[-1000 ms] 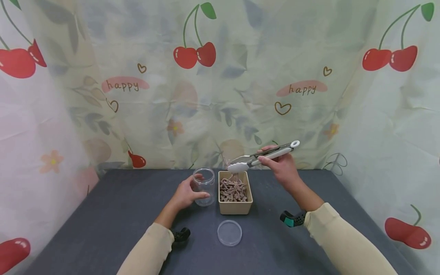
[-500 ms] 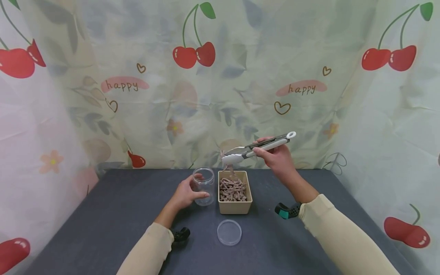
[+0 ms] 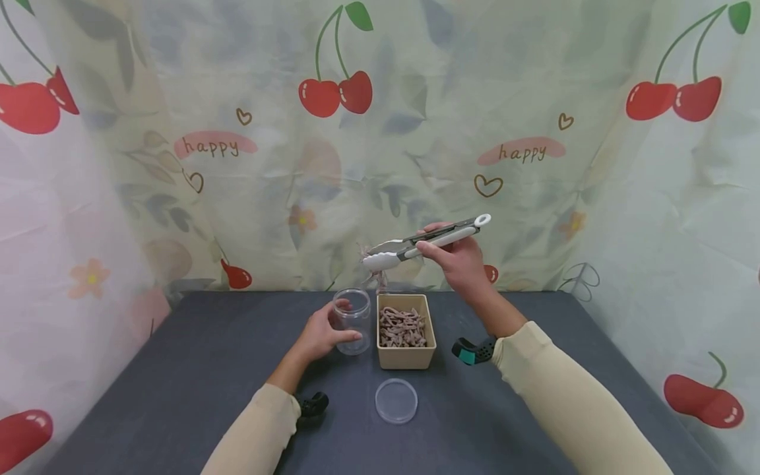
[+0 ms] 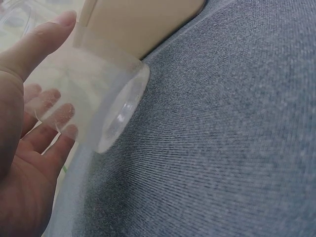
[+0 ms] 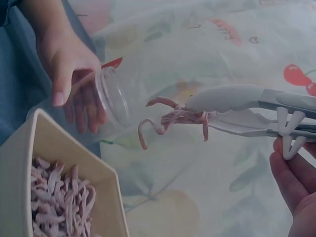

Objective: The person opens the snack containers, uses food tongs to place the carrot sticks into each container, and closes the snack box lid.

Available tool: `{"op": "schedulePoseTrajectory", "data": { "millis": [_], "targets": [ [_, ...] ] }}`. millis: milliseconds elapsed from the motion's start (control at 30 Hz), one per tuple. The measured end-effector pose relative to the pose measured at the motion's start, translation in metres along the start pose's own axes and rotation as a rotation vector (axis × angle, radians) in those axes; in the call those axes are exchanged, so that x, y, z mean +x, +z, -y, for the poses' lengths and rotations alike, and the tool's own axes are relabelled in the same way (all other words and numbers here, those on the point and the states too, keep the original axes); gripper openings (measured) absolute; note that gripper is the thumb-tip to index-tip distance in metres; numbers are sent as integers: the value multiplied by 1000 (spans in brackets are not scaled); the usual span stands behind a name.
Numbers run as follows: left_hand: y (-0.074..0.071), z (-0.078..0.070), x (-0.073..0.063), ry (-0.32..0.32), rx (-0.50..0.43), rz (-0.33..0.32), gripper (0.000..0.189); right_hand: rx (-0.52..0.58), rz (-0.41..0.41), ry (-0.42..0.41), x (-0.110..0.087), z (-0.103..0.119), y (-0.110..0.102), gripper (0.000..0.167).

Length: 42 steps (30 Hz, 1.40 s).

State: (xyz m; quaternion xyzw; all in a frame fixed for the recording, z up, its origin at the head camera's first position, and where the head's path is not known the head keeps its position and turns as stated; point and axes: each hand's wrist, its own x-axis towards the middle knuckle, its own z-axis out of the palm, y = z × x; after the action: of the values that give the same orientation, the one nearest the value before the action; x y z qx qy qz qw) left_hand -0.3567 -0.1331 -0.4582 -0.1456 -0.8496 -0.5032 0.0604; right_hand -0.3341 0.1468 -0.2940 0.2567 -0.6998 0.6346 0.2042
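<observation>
Beige and smooth-walled, an open rectangular box (image 3: 406,359) is set near the centre of the head view, partly filled with twisted pinkish-brown strips (image 3: 402,328). Just left of it, a clear cylindrical jar (image 3: 359,323), open-mouthed and upright, is clasped between the left hand's (image 3: 323,333) thumb and fingers. Higher in the frame, white-and-grey tongs (image 3: 408,253) are gripped by the right hand (image 3: 466,264); a dangling clump (image 5: 180,116) is pinched in their scalloped tips. Below the box, a round translucent lid (image 3: 396,401) is laid on ribbed blue-grey cloth (image 4: 222,123).
</observation>
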Motion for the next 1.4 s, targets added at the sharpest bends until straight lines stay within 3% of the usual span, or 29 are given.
{"op": "schedulePoseTrajectory", "data": {
  "millis": [267,567,800,1300,1400],
  "targets": [
    [0,-1,-1,4,6,5,68,66,12,-2,5,1,20,30],
    [1,0,1,8,4,6,67,28,39,9,-7,22,37,30],
    [1,0,1,4,5,4,69,-34,59,86,-18,13,39,31],
    [-1,-1,1,-20,20,5,70,-48,108,130,-28,6,38,31],
    [-2,-1,0,-25,17,5,68,-57,117,137,-27,-8,37,32]
  ]
}}
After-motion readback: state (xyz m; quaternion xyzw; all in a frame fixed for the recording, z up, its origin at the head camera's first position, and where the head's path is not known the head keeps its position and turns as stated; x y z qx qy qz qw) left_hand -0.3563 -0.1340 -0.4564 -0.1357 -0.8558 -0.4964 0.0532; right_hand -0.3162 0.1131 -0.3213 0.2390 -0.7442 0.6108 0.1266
